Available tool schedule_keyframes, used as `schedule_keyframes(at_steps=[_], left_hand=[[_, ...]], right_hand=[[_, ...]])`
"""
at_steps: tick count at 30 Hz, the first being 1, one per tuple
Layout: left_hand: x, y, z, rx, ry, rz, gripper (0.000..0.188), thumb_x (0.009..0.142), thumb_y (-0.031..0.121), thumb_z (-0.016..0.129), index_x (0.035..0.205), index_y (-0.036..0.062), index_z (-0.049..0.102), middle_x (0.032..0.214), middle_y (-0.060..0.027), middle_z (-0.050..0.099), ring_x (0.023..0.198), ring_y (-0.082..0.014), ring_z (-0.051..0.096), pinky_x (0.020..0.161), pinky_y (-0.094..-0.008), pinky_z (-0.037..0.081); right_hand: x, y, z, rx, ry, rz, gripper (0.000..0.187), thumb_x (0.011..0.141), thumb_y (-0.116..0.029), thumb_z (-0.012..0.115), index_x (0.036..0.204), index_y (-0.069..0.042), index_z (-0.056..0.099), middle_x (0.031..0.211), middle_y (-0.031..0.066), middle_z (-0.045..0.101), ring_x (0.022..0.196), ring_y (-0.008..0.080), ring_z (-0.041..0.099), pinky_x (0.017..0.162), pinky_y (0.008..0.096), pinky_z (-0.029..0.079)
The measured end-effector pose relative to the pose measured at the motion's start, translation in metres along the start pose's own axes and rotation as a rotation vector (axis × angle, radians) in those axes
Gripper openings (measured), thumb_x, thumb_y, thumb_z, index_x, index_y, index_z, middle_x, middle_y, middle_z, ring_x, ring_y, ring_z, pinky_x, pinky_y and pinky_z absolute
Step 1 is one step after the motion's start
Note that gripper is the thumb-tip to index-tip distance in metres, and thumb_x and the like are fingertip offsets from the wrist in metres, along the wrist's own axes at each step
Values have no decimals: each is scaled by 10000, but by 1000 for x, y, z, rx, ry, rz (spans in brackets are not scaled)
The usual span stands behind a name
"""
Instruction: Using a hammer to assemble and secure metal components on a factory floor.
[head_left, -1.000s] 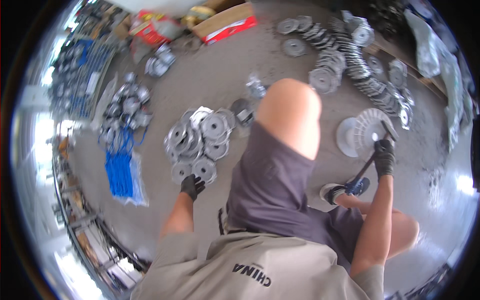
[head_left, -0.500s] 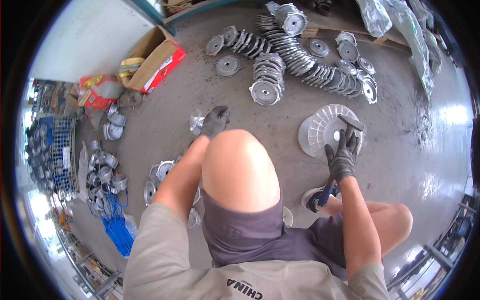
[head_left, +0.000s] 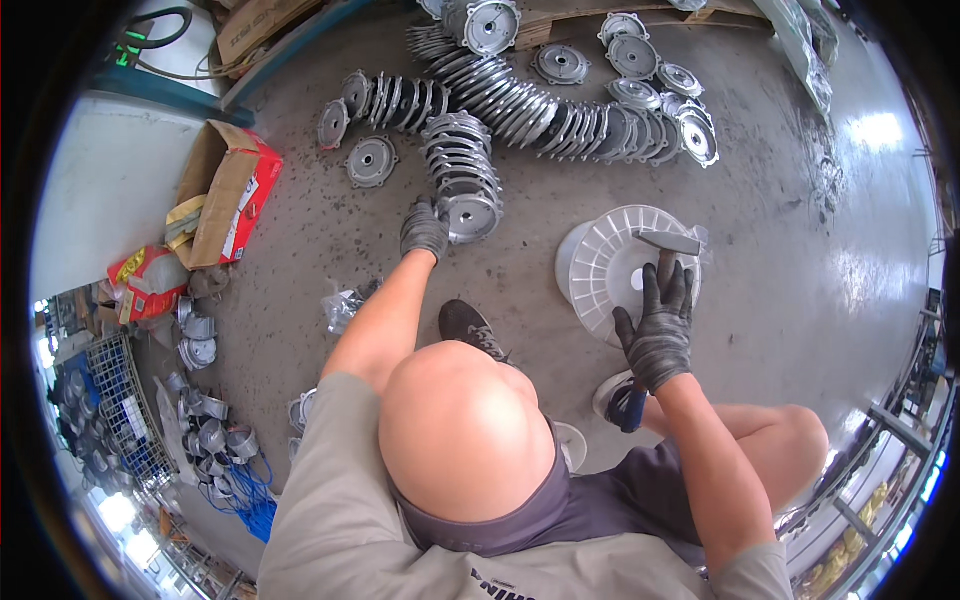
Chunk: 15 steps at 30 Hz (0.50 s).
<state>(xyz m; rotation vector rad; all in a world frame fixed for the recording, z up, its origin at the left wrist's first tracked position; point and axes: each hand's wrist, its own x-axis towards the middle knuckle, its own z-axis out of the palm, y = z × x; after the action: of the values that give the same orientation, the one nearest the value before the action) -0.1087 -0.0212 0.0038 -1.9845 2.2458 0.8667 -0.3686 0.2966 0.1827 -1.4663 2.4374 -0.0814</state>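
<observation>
My left hand (head_left: 424, 232), in a dark grey glove, is at the left edge of a round silver metal end cover (head_left: 470, 217). Its fingers are curled at the rim, with the tips partly hidden. This cover is the nearest of a leaning row of similar covers (head_left: 458, 150). On the right, my gloved right hand (head_left: 657, 335) has its fingers stretched and spread over the handle of a hammer (head_left: 668, 241). The hammer head lies over an upturned whitish plastic bucket (head_left: 600, 285) with a ribbed bottom. My palm hides part of the handle.
A long curved row of metal covers (head_left: 580, 130) runs across the far floor, with loose covers (head_left: 372, 161) around it. At left stand a red-sided cardboard box (head_left: 245, 205), metal housings (head_left: 212, 435) and a wire basket (head_left: 130, 410). A clear plastic bag (head_left: 345, 308) lies near my left forearm.
My left hand has moved forward from beside my knee to the row's nearest cover. My right hand remains over the hammer on the bucket. The view has shifted, and my left shoe now shows.
</observation>
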Motion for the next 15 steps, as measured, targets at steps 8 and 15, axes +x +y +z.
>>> schedule_keyframes(at_steps=[8,15], left_hand=[[-22,-25,-37,-32,91,401,326,940,283,659,1144,32,706,1078,-244,713,980,-432,680,903,-494,539],[-44,47,-181,-433,49,664,375,1024,275,658,1265,-12,657,1038,-174,734,938,-279,680,890,-408,541]], right_hand=[[-4,-4,0,-24,70,-66,767,911,-364,720,1523,-1,437,1654,302,236,1505,548,220,1245,590,210],[-2,30,-5,272,219,-20,536,797,-19,667,1313,-164,671,1423,218,545,1304,435,507,1121,527,416]])
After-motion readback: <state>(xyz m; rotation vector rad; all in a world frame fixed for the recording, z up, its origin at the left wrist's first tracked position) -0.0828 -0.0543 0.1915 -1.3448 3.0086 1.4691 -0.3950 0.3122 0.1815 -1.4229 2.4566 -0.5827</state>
